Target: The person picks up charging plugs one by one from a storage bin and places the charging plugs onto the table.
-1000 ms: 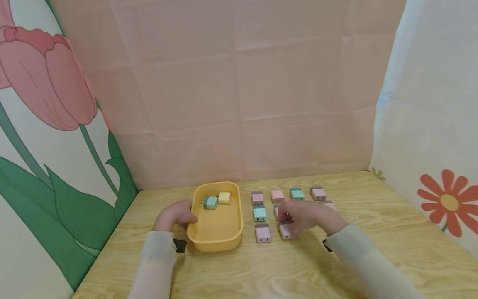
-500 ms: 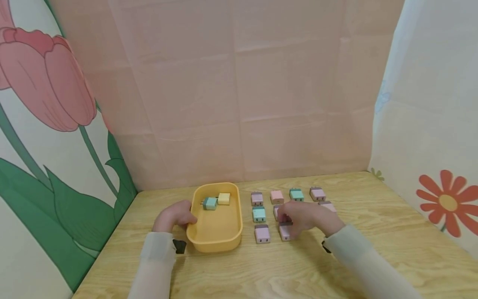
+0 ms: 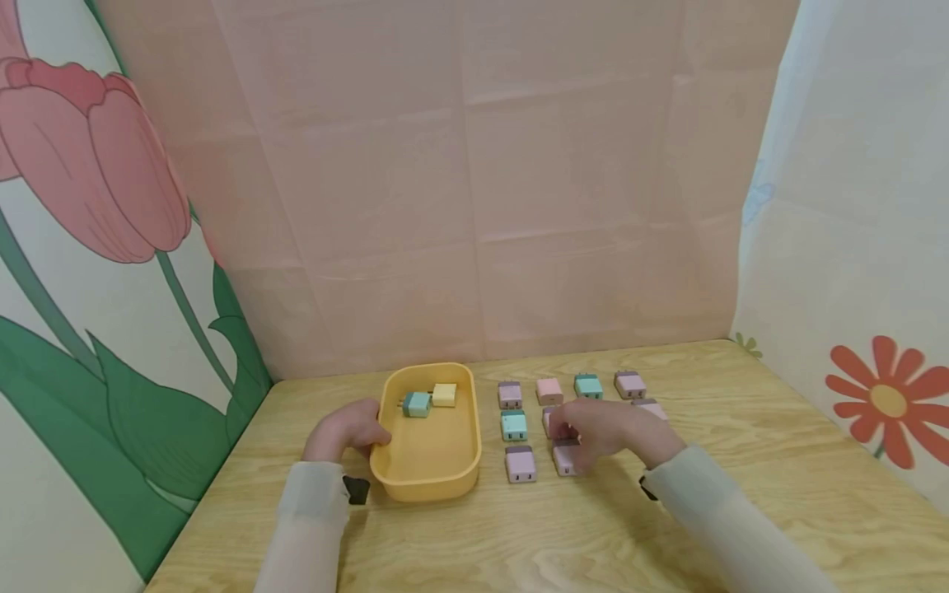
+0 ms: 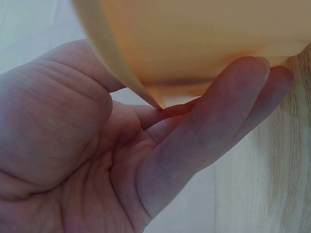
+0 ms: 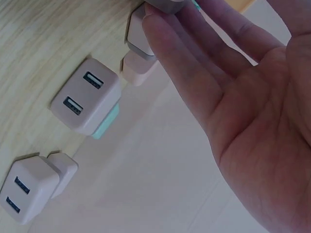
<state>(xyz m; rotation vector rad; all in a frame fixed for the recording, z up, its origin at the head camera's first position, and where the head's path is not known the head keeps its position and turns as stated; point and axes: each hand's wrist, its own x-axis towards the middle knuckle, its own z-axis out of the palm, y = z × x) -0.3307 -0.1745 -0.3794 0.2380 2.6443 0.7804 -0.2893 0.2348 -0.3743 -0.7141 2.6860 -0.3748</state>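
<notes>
My left hand (image 3: 347, 430) grips the left rim of a yellow plastic bin (image 3: 426, 469), thumb at the rim and fingers (image 4: 209, 126) beneath its outer wall. Inside the bin lie a mint charger plug (image 3: 418, 403) and a yellow charger plug (image 3: 444, 394). My right hand (image 3: 611, 430) is low among the plugs on the table, its fingers bent round a purple charger plug (image 3: 565, 459). Fingertips meet the dark end of that plug in the right wrist view; the thumb tip is out of that view. Another purple plug (image 3: 549, 422) is partly hidden behind my fingers.
Left of my right hand stand a mint plug (image 3: 514, 425) and two purple plugs (image 3: 521, 464). A pink plug (image 3: 550, 391), another mint plug (image 3: 589, 385) and more purple ones form the back row. A pale pink plug (image 3: 651, 408) is by my right wrist. The pink backdrop (image 3: 474, 247) closes the table's far edge.
</notes>
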